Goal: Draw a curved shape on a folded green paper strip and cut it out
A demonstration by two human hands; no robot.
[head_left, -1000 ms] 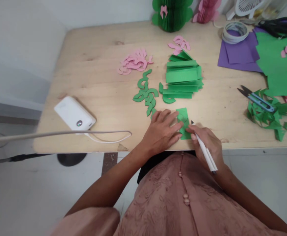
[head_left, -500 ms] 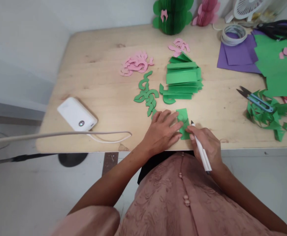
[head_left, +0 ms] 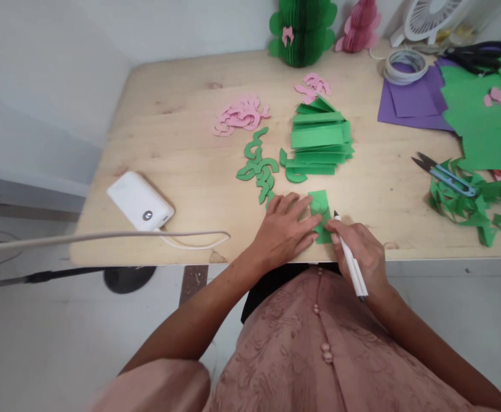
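Note:
A small green paper piece (head_left: 322, 232) with a curved pencil-like line on it lies near the table's front edge. My left hand (head_left: 285, 229) rests flat, fingers spread, with its fingertips on the left side of that paper. In my right hand (head_left: 364, 254) is a white pen (head_left: 352, 260), its dark tip pointing up and away from me, off the paper. The right fingertips touch the paper's right edge. Just beyond the left hand are curved green paper cutouts (head_left: 261, 169). A stack of folded green paper strips (head_left: 319, 139) sits farther back.
Pink cutouts (head_left: 241, 114) lie farther back. On the left is a white power bank (head_left: 138, 200) with a cable. Blue thread snips (head_left: 452, 180) rest on green scraps (head_left: 460, 209) at right. Behind them are tape rolls (head_left: 405, 67), black scissors (head_left: 476, 57) and purple paper (head_left: 413, 100).
The camera view has shifted slightly. Both hands, the pen and the green paper keep nearly the same places.

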